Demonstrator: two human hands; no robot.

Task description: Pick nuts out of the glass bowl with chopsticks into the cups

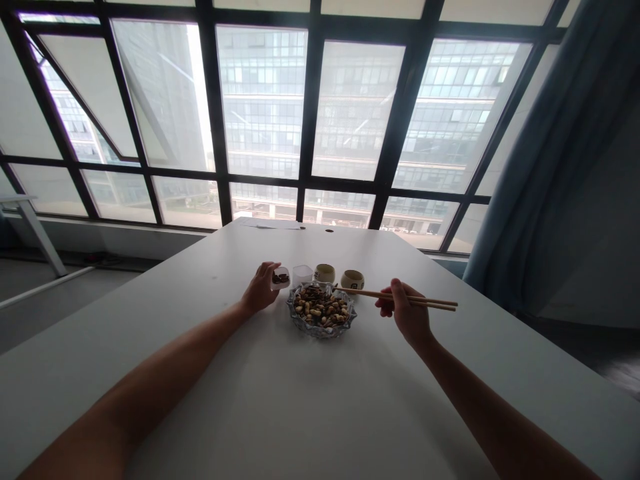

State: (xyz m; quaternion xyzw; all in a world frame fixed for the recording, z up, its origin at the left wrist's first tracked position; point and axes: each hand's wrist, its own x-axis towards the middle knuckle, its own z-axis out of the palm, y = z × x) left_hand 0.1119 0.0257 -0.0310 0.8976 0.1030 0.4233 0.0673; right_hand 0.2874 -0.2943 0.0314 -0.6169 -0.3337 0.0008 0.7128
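In my left hand [260, 288] is a small clear plastic cup [281, 283], tilted towards me, with dark seeds in it. My right hand [404, 308] grips a pair of wooden chopsticks [434, 303]. Their tips reach left over the back rim of a scalloped glass bowl [320, 331]; whether they pinch a seed is too small to tell. Peanuts in shells [315, 311] and dark seeds fill this bowl. Behind it stand a second clear plastic cup [302, 273] and two cream-coloured ceramic cups, one at the middle [325, 272] and one further right [353, 279].
The white table [310, 400] stretches away towards large windows [265, 107]. Papers [270, 225] lie at its far end, near round holes in the top. A blue-grey curtain [530, 153] hangs at the right, and a white table frame [40, 237] stands at the left.
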